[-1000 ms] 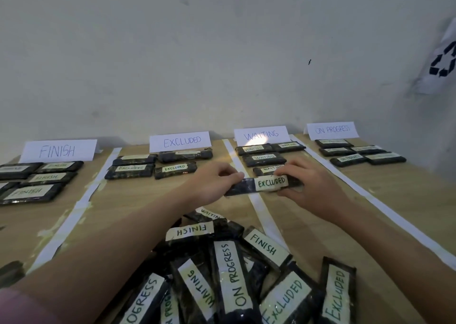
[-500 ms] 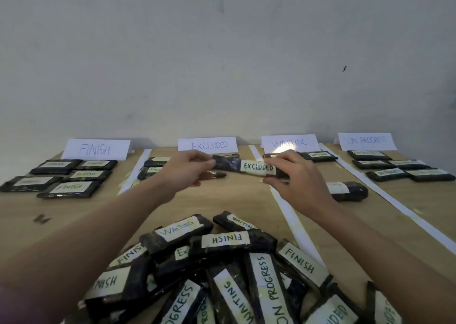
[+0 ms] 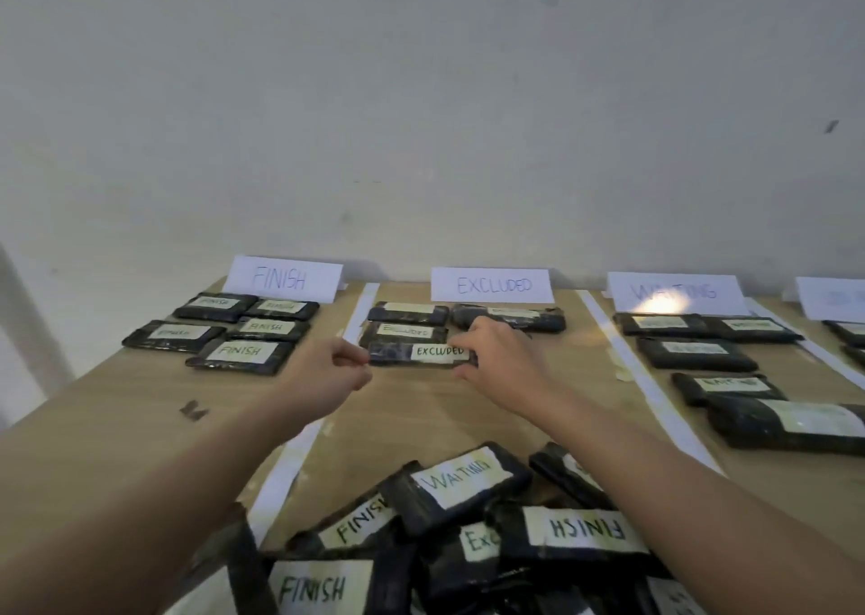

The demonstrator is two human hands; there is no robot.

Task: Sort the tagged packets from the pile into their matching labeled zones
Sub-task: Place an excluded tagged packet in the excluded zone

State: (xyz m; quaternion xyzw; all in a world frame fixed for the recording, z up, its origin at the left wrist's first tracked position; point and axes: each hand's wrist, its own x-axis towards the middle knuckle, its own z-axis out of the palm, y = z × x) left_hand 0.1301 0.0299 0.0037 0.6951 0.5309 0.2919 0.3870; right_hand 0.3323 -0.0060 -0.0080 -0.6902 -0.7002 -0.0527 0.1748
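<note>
Head view: EXCLUDED packet point(image 3: 421, 353) lies flat in the EXCLUDED zone, at 6 o'clock of the EXCLUDED sign point(image 3: 491, 285), just in front of two other packets. Right hand point(image 3: 503, 361) pinches its right end; left hand point(image 3: 327, 375), fingers curled, touches its left end. Pile point(image 3: 468, 535) sits near, at 6 o'clock.

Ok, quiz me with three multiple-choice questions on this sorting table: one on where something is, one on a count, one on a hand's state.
1. The packet tagged EXCLUDED between the hands lies in which zone?
A. FINISH
B. EXCLUDED
C. WAITING

2. How many packets lie in the FINISH zone?
A. three
B. five
C. eight

3. The right hand is:
A. pinching that packet's end
B. flat on the pile
C. holding a zone card

Answers: 1 B, it sits below the EXCLUDED card. 2 B, five tagged packets show there. 3 A, thumb and fingers close on the packet's right end.
</note>
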